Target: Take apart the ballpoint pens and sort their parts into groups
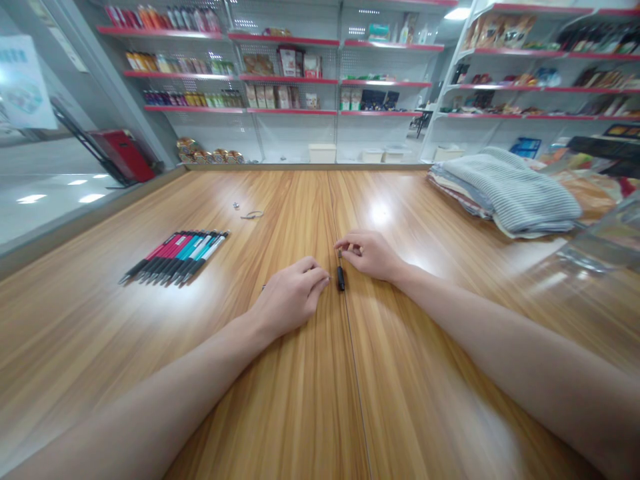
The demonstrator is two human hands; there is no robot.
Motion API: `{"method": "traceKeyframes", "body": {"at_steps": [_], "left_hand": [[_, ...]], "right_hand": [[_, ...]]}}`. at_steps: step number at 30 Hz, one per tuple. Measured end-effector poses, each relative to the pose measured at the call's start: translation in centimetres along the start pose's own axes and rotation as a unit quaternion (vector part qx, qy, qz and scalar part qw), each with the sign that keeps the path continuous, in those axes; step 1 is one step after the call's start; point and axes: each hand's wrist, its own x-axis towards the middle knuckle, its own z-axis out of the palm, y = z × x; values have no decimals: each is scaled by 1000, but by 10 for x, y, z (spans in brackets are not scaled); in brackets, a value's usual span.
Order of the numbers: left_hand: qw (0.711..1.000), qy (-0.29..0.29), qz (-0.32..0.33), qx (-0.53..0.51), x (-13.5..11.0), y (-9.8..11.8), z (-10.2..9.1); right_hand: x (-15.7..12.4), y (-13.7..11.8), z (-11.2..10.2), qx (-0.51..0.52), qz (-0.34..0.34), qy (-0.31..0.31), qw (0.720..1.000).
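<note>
My right hand (373,255) rests on the wooden table (310,373) and pinches the top of a small black pen part (341,275), which points toward me. My left hand (294,293) lies just left of it with fingers curled, gripping a thin piece whose tip pokes out toward the black part; I cannot make out what it is. A row of several pens (175,257), pink, teal and white with black tips, lies to the left on the table.
Two small metal bits, a spring-like piece (251,215) and a tiny part (236,205), lie beyond the pens. Folded striped cloths (510,190) are stacked at the right. Store shelves (290,80) with goods line the back wall.
</note>
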Motion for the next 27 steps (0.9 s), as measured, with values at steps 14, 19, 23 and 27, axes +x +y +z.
{"method": "traceKeyframes", "body": {"at_steps": [14, 19, 23, 27], "left_hand": [[1000, -1, 1, 3, 1, 1, -1], [1000, -7, -5, 8, 0, 1, -1], [1000, -5, -1, 4, 0, 1, 0], [1000, -4, -3, 6, 1, 2, -1]], "right_hand": [[-2, -1, 0, -1, 9, -8, 1000], [-1, -1, 0, -7, 6, -14, 1000], [0, 0, 1, -9, 0, -16, 1000], [0, 1, 2, -9, 2, -14, 1000]]}}
